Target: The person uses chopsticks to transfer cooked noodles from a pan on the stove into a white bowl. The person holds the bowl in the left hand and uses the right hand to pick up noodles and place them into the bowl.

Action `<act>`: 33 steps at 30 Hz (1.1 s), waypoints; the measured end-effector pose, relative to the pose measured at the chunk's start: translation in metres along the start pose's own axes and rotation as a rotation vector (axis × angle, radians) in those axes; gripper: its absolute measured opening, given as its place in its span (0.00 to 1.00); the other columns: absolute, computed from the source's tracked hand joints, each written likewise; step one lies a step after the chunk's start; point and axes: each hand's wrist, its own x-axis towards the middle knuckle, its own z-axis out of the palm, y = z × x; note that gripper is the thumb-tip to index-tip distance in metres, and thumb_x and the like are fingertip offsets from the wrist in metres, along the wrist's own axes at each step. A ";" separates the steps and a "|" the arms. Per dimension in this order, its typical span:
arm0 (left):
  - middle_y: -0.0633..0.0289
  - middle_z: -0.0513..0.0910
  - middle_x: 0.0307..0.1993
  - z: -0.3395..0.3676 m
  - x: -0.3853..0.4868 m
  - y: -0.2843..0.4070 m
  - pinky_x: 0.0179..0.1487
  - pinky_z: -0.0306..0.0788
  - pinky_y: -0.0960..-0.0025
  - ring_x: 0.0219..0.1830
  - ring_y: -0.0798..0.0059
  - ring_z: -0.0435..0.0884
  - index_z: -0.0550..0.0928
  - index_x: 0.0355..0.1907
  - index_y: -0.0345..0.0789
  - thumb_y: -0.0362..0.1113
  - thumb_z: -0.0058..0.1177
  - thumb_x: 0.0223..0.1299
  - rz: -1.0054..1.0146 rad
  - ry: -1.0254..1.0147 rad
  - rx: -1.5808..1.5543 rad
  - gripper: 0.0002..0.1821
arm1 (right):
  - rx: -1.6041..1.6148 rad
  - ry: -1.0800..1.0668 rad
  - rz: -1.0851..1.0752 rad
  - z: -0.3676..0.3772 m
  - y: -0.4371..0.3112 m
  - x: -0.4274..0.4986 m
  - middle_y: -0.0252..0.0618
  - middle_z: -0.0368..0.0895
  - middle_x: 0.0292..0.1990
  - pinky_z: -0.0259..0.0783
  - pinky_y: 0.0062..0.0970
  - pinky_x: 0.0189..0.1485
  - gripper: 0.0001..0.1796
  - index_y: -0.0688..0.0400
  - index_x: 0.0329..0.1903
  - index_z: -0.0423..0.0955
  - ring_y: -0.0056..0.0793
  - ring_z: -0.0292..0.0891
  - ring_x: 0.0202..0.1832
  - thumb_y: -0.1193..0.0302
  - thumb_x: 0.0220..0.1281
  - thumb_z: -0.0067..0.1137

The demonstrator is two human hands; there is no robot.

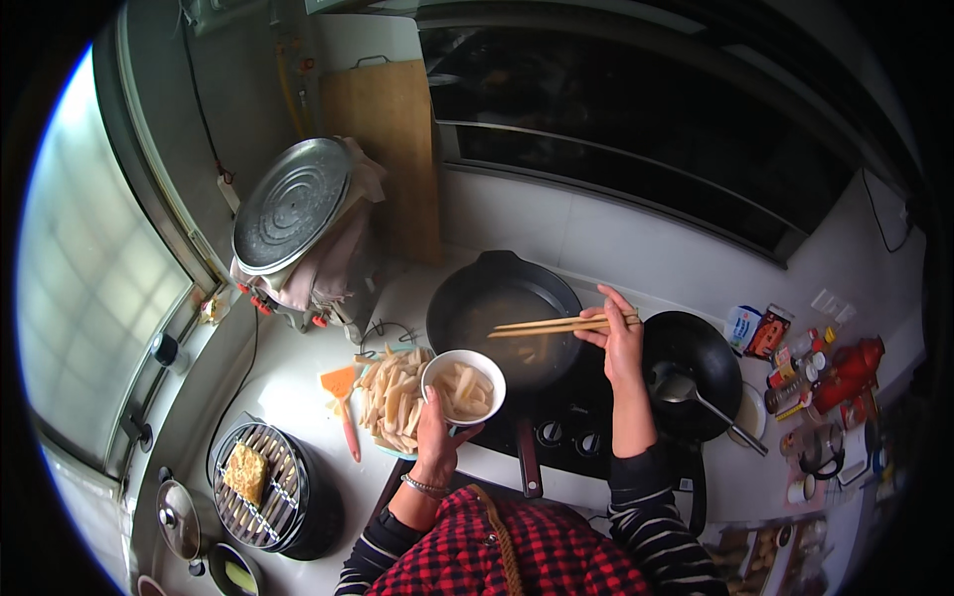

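Observation:
A white bowl [501,370] of pale food strips [466,389] is in my left hand [438,439], tilted a little beside the deep dark pan. My right hand [620,343] grips a pair of wooden chopsticks [551,325], whose tips hang over that pan [455,313]. Cloudy liquid fills the pan's bottom, and a few pale pieces show in it below the chopsticks. Left of the bowl, a pale green plate [399,451] carries a large heap of similar strips [391,395], partly hidden by my left hand and the bowl.
A black wok [697,343] with a metal ladle [678,387] stands right of the pan. An orange spatula [344,395] lies left of the plate. Nearer the window, a round grill [279,462] bears a browned food slab [244,475]. Bottles [790,391] crowd the right side.

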 end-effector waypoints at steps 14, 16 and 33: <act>0.59 0.68 0.62 -0.001 -0.013 0.001 0.55 0.71 0.50 0.60 0.63 0.72 0.56 0.68 0.45 0.68 0.29 0.64 -0.009 0.022 0.027 0.38 | -0.366 0.146 -0.075 -0.019 0.095 0.018 0.37 0.81 0.32 0.79 0.25 0.35 0.15 0.60 0.53 0.73 0.23 0.78 0.34 0.68 0.71 0.43; 0.59 0.68 0.62 -0.002 -0.013 0.002 0.55 0.71 0.50 0.60 0.63 0.72 0.56 0.68 0.45 0.68 0.29 0.65 -0.008 0.019 0.033 0.37 | -0.259 0.147 -0.058 -0.020 0.092 0.017 0.38 0.81 0.32 0.79 0.26 0.35 0.15 0.61 0.53 0.73 0.24 0.78 0.34 0.67 0.71 0.43; 0.59 0.68 0.62 -0.001 -0.002 -0.001 0.56 0.71 0.49 0.61 0.63 0.71 0.58 0.67 0.45 0.67 0.30 0.65 -0.022 0.009 0.018 0.37 | 0.132 -0.029 -0.052 0.005 -0.018 -0.013 0.39 0.80 0.31 0.82 0.30 0.35 0.16 0.59 0.55 0.70 0.28 0.80 0.33 0.66 0.72 0.43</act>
